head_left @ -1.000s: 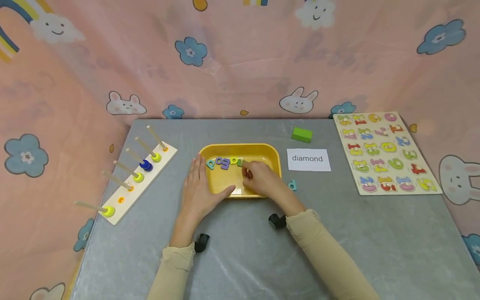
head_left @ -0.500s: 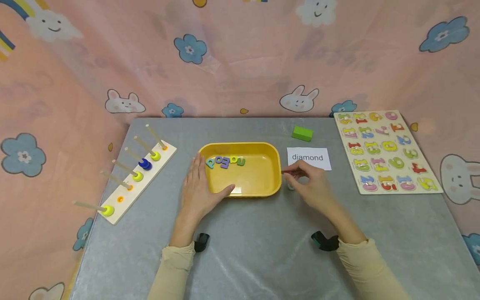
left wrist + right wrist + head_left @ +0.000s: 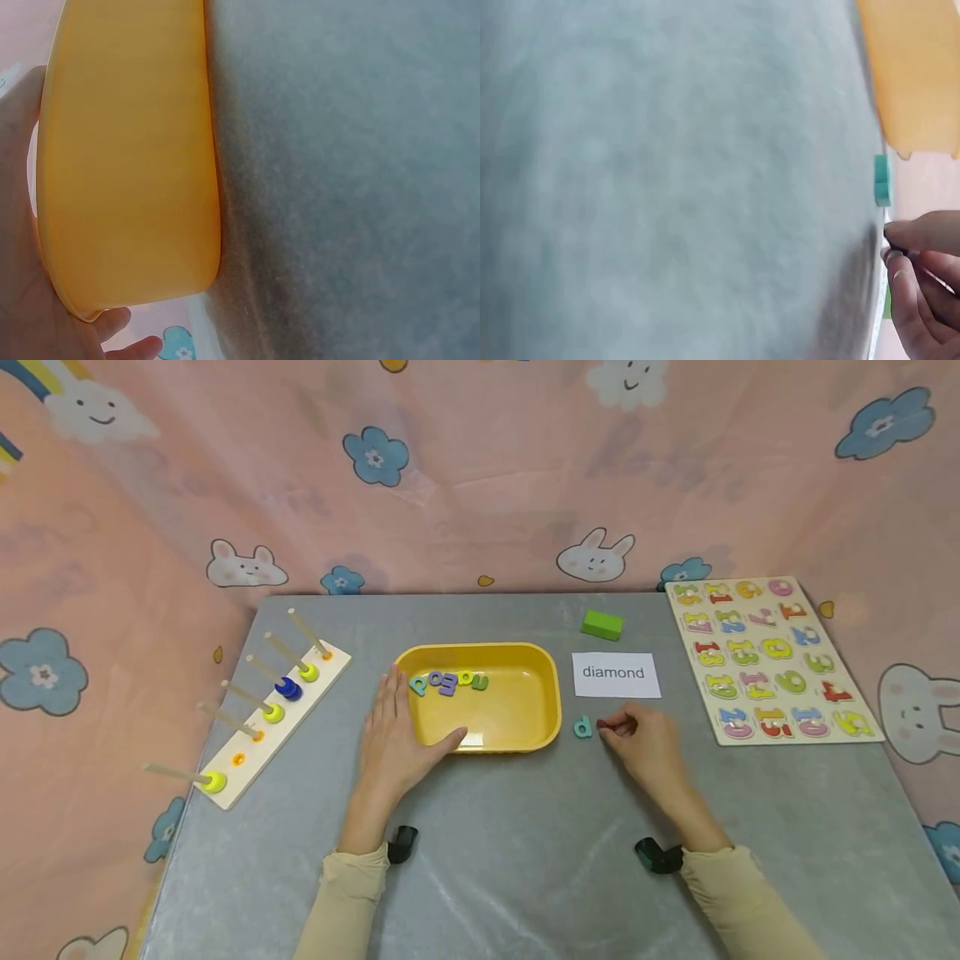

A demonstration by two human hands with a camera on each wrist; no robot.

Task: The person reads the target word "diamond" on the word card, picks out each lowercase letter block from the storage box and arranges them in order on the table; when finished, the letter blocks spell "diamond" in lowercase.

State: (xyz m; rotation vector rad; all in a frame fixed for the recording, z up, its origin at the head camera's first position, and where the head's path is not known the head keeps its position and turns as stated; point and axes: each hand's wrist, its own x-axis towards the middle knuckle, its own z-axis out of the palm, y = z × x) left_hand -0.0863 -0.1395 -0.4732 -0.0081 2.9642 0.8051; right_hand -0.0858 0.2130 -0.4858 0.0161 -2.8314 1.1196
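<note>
While a pink backdrop (image 3: 480, 485) is hanging behind everything, a grey table (image 3: 495, 860) is filling most of the scene, its far edge running right along that cloth. The number board (image 3: 776, 702) is hogging the far right, loaded with colourful digits. Over left, the peg stand (image 3: 292, 714) is sitting at a slant, pegs sticking up and some rings resting low on them. The yellow tray (image 3: 502, 718) is sitting between those two, with a strip of tabletop showing on its left and a wider stretch running between the forearms on the near side.

The left hand (image 3: 393, 731) is lying along the tray's left wall, fingers pretty straight, thumb stretching to the near rim. The right hand (image 3: 645, 743) is pointing toward the tray from the right, fingers curling, tips pinching. The "diamond" card (image 3: 615, 687) is lying just beyond it, and the green block (image 3: 602, 625) is sitting past that. Five letters (image 3: 447, 683) are lining up inside the tray, while a teal d (image 3: 582, 727) is sitting on the table between tray and right hand, kinda in the way. The small reddish piece (image 3: 602, 723) those fingertips are gripping is mostly hiding, so I can't tell its shape.
</note>
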